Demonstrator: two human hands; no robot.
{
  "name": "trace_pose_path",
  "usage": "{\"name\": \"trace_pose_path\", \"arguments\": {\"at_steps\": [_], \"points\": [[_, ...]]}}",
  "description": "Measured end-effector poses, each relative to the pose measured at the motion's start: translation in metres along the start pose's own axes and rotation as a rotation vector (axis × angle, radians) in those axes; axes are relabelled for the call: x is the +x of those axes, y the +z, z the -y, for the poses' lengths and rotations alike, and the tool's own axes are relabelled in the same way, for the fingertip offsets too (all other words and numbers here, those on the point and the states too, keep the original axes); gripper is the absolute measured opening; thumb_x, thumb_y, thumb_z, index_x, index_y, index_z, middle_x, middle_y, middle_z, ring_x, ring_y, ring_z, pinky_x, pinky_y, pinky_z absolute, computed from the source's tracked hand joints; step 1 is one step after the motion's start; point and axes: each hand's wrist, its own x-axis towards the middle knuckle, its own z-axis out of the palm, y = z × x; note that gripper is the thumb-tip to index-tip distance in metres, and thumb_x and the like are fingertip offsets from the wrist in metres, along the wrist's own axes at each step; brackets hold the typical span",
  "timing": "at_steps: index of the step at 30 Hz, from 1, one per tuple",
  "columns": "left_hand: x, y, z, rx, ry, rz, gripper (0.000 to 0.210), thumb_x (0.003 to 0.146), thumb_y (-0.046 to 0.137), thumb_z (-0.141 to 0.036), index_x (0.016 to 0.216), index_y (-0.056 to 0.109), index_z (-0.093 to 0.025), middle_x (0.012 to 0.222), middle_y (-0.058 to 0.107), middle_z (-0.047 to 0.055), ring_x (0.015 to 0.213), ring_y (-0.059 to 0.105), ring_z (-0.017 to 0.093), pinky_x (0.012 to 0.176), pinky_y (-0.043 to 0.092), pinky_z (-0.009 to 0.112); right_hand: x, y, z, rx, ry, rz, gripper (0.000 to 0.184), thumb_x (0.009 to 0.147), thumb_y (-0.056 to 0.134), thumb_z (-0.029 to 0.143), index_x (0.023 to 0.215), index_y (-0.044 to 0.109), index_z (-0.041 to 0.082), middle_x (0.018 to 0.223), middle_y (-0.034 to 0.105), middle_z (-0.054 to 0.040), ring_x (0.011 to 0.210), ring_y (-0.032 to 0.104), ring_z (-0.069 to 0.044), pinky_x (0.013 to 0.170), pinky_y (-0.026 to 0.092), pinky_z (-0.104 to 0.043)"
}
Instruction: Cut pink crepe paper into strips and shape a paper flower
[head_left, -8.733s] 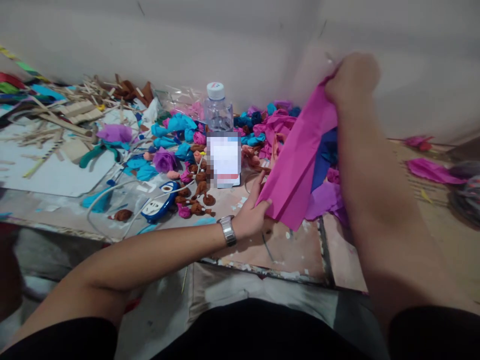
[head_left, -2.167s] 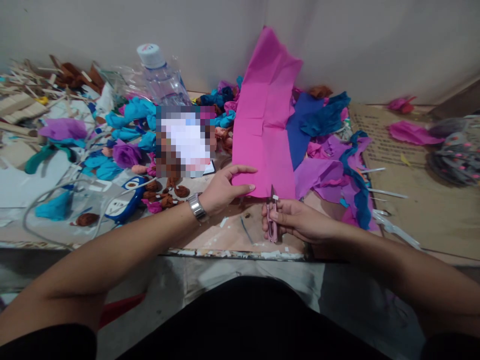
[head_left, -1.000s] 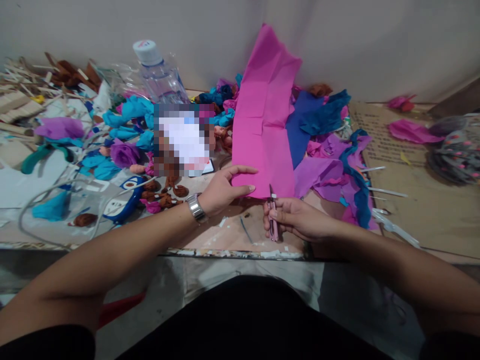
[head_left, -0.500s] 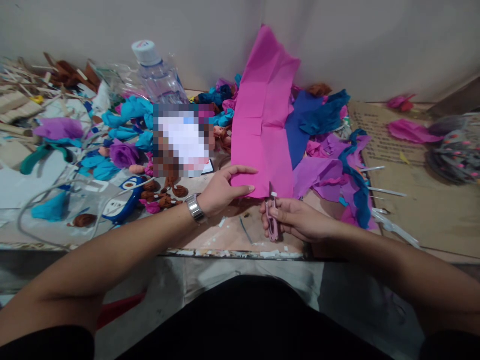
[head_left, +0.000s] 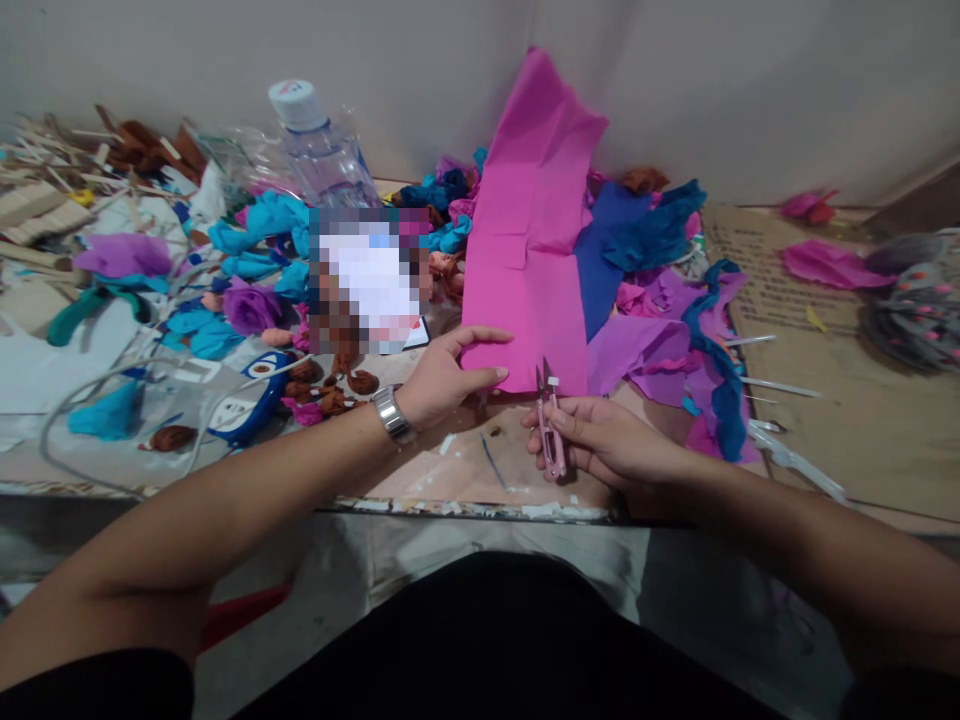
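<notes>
A pale wall (head_left: pixel 420 60) — dimly lit — rises behind a worn table (head_left: pixel 450 480).

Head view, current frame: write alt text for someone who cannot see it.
A person's left hand lies on the near left corner of a pink paper sheet while the right hand holds small pink snips, blades parted over the sheet's near edge. Blue paper and purple paper lie to the right; a bottle stands to the left.

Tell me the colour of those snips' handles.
The handles are pink, held in the right hand; the head view shows them.
</notes>
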Motion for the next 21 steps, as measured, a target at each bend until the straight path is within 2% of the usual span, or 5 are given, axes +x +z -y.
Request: {"name": "trace_pose_path", "arguments": {"at_steps": [6,16,21], "points": [[-0.0016,0.0021,-0.0026,0.066,0.019,-0.012,0.049,0.076,0.086,-0.024,0.123,0.072,-0.019,0.106,0.073,0.006,0.056,0.057,0.006,0.052,0.051,0.022,-0.0017,-0.0019,0.0007,-0.029,0.017,-0.009,0.036,0.094,0.079,0.045,0.112,0.072,0.015,0.097,0.077,-0.0081,0.074,0.073,-0.014,0.066,0.057,-0.025],[-0.0043,-0.0007,0.0018,0.221,0.13,0.009,0.046,0.08,0.083,-0.027,0.125,0.074,-0.021,0.124,0.073,0.009,0.102,0.068,0.021,0.085,0.059,0.033,0.0009,-0.0021,-0.001,-0.05,-0.021,-0.059,0.037,0.094,0.077,0.047,0.11,0.07,0.014,0.089,0.074,-0.006,0.066,0.069,-0.013,0.057,0.049,-0.024],[-0.0047,-0.0013,0.0008,0.252,0.166,0.019,0.044,0.081,0.083,-0.026,0.124,0.073,-0.021,0.126,0.074,0.009,0.109,0.068,0.022,0.093,0.057,0.035,0.0021,-0.0014,-0.0022,-0.036,-0.024,-0.067,0.041,0.09,0.08,0.05,0.108,0.07,0.014,0.087,0.072,-0.0047,0.063,0.068,-0.013,0.052,0.044,-0.023]]}}
